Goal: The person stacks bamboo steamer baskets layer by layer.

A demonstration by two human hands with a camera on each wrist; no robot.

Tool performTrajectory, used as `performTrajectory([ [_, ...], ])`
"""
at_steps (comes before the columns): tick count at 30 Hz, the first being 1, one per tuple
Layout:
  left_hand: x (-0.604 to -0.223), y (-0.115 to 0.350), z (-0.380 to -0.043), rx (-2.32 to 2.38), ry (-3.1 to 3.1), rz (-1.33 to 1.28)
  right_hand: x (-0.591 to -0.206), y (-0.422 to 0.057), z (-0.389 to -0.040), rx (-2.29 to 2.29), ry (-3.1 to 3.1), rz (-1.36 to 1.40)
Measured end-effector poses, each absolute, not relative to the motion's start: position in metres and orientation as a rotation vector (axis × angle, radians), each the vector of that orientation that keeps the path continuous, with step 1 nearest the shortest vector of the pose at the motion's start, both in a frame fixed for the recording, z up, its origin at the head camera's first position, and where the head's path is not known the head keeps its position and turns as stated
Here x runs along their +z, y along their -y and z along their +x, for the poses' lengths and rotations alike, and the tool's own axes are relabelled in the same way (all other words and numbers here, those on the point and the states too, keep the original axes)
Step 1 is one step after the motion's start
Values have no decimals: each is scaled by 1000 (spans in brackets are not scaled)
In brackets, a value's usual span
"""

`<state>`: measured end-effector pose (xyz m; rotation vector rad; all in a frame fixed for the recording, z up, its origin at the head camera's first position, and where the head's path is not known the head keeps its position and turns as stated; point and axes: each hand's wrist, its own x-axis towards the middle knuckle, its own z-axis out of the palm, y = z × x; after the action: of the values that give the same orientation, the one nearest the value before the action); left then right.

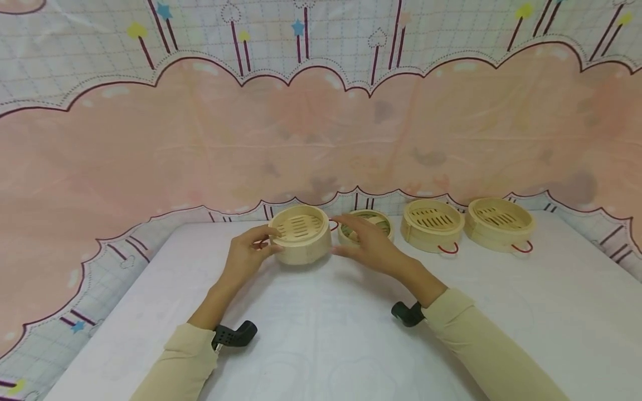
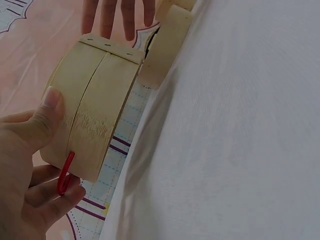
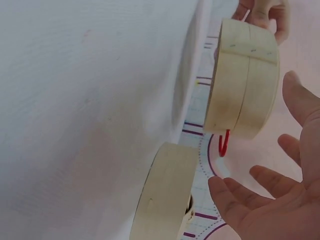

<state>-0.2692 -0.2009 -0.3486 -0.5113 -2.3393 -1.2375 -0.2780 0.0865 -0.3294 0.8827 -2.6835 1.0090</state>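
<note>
My left hand (image 1: 246, 253) grips a small round bamboo steamer (image 1: 303, 255) by its left side, thumb on the wall and fingers curled round it. The steamer has a slatted inner base, and red loops (image 2: 64, 175) stick out of its sides. In the right wrist view its wall (image 3: 245, 80) shows a stapled seam. My right hand (image 1: 373, 245) is spread beside its right side, thumb and fingers apart, with a gap between palm and wall. Partly behind the right hand sits a lower bamboo basket (image 1: 346, 237) with crossing strips inside.
Two more slatted bamboo steamers stand at the back right, one (image 1: 426, 240) beside the other (image 1: 494, 239), each with a red loop. A white cloth (image 1: 321, 334) covers the table. Behind its far edge hangs a patterned peach curtain (image 1: 301, 139).
</note>
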Motion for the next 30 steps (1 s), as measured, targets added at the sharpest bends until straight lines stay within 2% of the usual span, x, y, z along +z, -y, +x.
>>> performTrajectory([
  [4, -348, 202, -267, -1265, 2331, -570, -328, -84, -278, 1007, 2677, 887],
  [12, -317, 185, -239, -1351, 2364, -607, -330, -83, -278, 999, 2653, 924],
  [23, -340, 196, -262, -1460, 2354, -655, -334, -83, -279, 1061, 2581, 936],
  [30, -343, 195, -263, -1474, 2336, -712, -336, -87, -275, 1199, 2555, 976],
])
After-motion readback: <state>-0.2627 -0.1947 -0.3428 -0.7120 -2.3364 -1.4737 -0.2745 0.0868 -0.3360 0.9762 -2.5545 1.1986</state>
